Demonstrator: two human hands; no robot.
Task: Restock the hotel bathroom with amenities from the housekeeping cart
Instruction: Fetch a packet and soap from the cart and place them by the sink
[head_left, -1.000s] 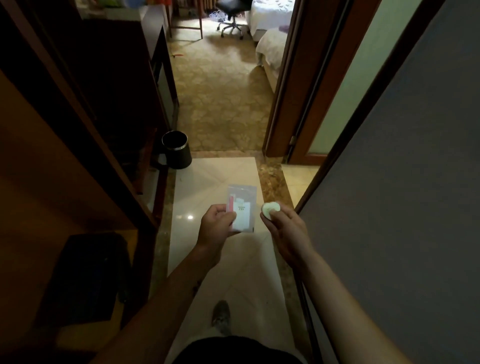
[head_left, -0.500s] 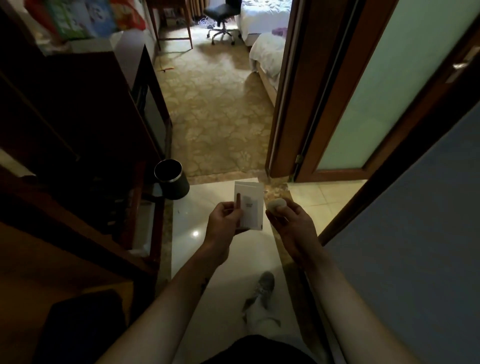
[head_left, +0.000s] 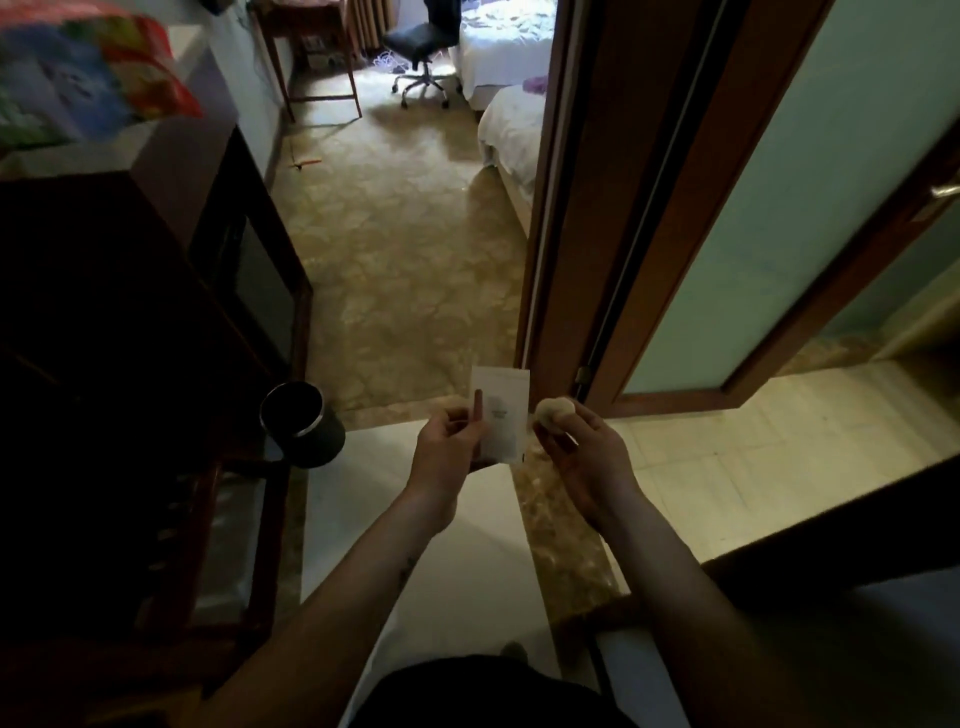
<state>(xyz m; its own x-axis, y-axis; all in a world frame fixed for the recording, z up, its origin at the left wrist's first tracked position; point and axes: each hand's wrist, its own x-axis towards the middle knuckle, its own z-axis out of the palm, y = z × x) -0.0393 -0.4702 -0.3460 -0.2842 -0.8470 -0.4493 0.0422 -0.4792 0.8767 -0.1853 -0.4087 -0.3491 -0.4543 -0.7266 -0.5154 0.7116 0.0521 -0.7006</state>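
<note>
While carried toward the frosted door (head_left: 779, 208), left hand (head_left: 447, 447) pinches flat sachet (head_left: 501, 413) just left of door's hinge; right hand (head_left: 582, 457) fingertip-holds round soap (head_left: 555, 411) beside it; risk: loose pinch, soap likely slips floorward.

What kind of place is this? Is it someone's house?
Most likely a hotel room's entry hall: white-sheeted beds ahead, a frosted glass door on the right, and a small packet in the left hand.

Dim, soft blur, dark left, wide-angle bowing
</note>
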